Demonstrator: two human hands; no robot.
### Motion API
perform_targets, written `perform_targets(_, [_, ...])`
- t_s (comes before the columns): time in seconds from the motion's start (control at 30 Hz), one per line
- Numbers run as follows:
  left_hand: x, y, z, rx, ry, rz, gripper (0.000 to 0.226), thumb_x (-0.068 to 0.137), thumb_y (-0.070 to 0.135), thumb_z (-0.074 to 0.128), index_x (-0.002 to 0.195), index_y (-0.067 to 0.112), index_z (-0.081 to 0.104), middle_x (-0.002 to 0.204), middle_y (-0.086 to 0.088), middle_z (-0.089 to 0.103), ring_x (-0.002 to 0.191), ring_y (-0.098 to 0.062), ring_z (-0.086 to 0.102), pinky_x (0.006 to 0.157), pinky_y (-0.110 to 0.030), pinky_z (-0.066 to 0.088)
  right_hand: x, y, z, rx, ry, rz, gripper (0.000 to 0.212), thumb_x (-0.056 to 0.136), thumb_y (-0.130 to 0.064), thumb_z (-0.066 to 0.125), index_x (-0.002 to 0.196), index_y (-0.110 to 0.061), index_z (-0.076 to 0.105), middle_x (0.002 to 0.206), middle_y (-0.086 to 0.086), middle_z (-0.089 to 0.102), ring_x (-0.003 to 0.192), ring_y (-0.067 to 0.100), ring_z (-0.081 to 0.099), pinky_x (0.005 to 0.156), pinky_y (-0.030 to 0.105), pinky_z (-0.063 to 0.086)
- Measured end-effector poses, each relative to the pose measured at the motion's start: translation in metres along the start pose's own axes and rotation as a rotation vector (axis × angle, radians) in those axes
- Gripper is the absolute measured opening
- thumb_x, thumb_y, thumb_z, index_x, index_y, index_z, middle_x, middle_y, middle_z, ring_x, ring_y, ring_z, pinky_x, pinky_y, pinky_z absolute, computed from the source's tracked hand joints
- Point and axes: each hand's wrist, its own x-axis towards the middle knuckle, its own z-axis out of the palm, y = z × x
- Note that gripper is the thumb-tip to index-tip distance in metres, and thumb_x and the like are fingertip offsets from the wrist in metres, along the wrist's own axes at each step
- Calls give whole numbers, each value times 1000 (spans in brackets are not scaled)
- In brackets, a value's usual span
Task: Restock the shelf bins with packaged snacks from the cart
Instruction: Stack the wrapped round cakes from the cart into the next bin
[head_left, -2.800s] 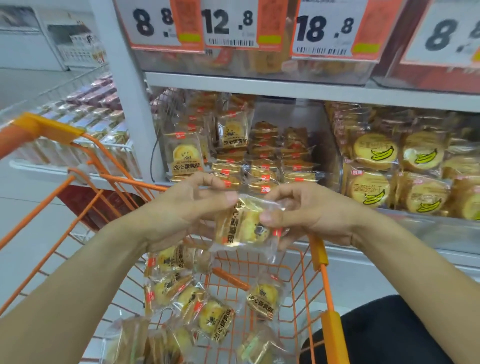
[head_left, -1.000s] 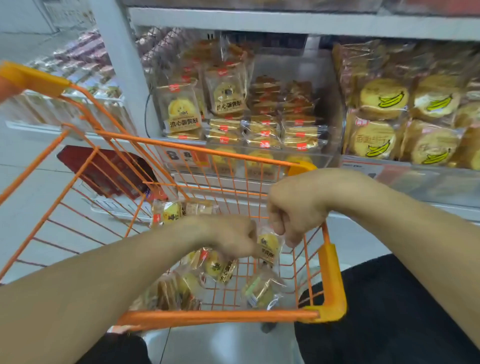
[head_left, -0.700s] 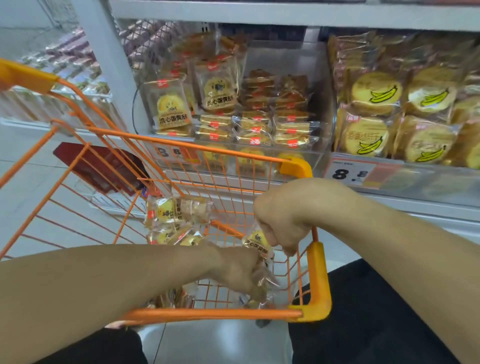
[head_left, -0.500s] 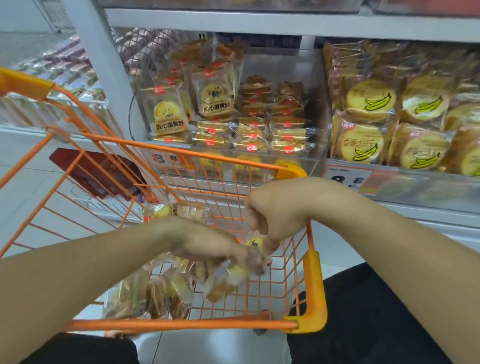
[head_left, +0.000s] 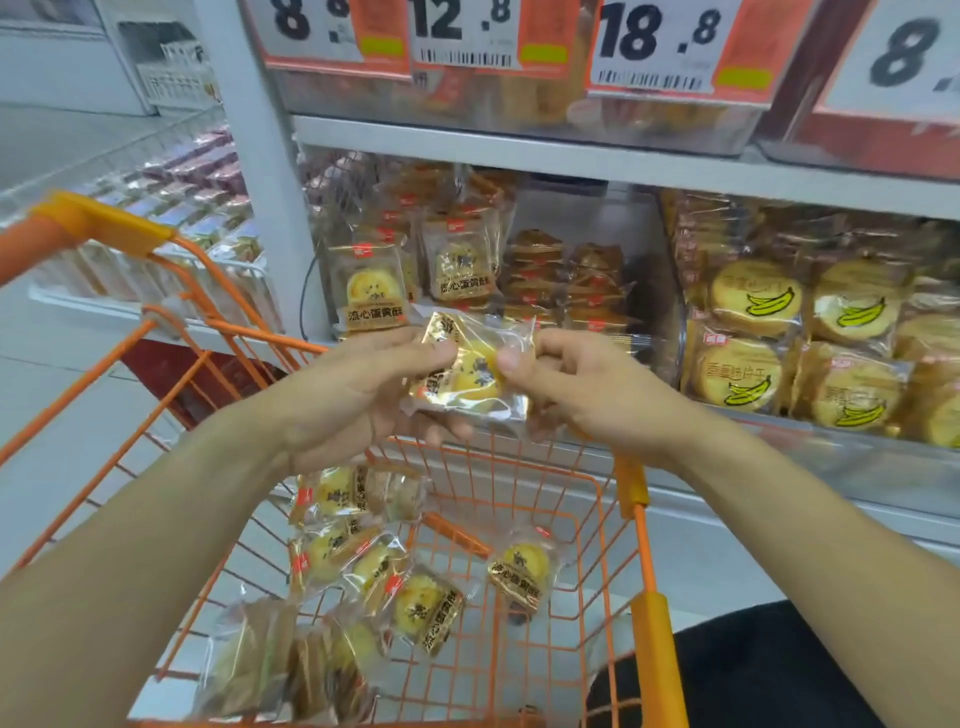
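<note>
The price tags (head_left: 660, 41) at 12 o'clock were cut off on top. The snack pack (head_left: 467, 374) partly hid the fingers (both hands).

**Colours, patterns**

Cart (head_left: 644, 519): orange wire grid, yellow-orange corner caps. Held packet (head_left: 467, 371): clear film, gold band with black characters, yellow pastry. Banana cakes (head_left: 753, 299): tan, yellow banana print. Price tags (head_left: 652, 44): white, black digits, orange blocks. Shelf (head_left: 519, 150): grey-white.

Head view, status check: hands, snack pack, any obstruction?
Left hand and right hand both grip one egg-yolk pastry pack, raised above the cart. Matching shelf bin straight ahead, part full. Path unobstructed.
</note>
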Motion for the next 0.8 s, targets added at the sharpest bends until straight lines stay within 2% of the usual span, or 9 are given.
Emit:
perform_targets(0.07, [-1, 6, 4, -122, -20, 44, 29, 91, 14, 62, 117, 1, 62, 115, -17, 70, 89, -34, 71, 73, -36, 62, 0, -4, 1, 141, 87, -48, 33, 89, -44, 65, 97, -11, 66, 68, 1, 65, 59, 15, 62, 56, 25, 52])
perform_targets(0.17, [1, 5, 10, -336, -45, 95, 34, 97, 10, 46, 125, -3, 57, 126, -17, 66, 115, -30, 65, 101, -44, 51, 0, -5, 5, 310, 96, -91, 51, 77, -36, 77, 120, -14, 64, 112, 14, 71, 98, 27, 72, 73, 39, 60])
perform_targets(0.27, [3, 3, 10, -386, -103, 169, 40, 98, 12, 49, 136, -1, 52, 134, -17, 59, 123, -30, 56, 100, -40, 50, 1, -6, 11, 390, 128, -161, 50, 81, -22, 76, 126, -10, 60, 123, 18, 65, 105, 33, 71, 80, 45, 61])
perform_targets(0.37, [5, 2, 9, 110, 193, 239, 44, 83, 18, 75, 121, 7, 59, 107, -8, 73, 97, -23, 69, 82, -30, 56, 4, -6, 12, 405, 218, -179, 39, 88, -19, 70, 124, -6, 62, 113, 15, 72, 100, 32, 73, 77, 47, 61])
perform_targets(0.43, [6, 2, 6, 402, 335, 294, 37, 77, 28, 78, 109, 15, 66, 97, 2, 76, 87, -13, 73, 75, -22, 57, 6, -3, 9, 354, 264, -179, 42, 85, -22, 73, 124, -10, 63, 112, 11, 74, 100, 30, 73, 79, 48, 61])
perform_targets(0.53, [9, 1, -1, 568, 303, 330, 34, 81, 40, 72, 109, 22, 67, 100, 7, 75, 92, -5, 70, 82, -23, 56, 13, -6, 10, 324, 342, -166, 51, 78, -26, 79, 122, -9, 62, 109, 11, 75, 95, 28, 75, 72, 44, 62])
perform_targets(0.63, [17, -4, -7, 863, 285, 236, 38, 95, 49, 53, 126, 27, 56, 121, 13, 62, 114, -4, 56, 92, -25, 45, 34, -10, 6, 161, 515, -225, 33, 83, -25, 79, 110, -11, 65, 100, 10, 74, 87, 23, 73, 61, 36, 59])
perform_targets(0.73, [21, -15, -17, 1429, 266, 179, 50, 99, 48, 46, 139, 19, 46, 129, 1, 51, 127, -18, 36, 107, -34, 33, 70, -8, -5, -100, 668, -193, 30, 87, -35, 76, 108, -16, 66, 94, 1, 71, 82, 17, 67, 70, 32, 53])
perform_targets(0.8, [24, -23, -20, 1545, 250, 232, 41, 100, 44, 45, 133, 21, 51, 121, 4, 53, 121, -18, 38, 108, -37, 29, 93, -8, -6, -197, 695, -128, 42, 88, -41, 74, 116, -10, 67, 98, 2, 71, 88, 18, 65, 79, 30, 49])
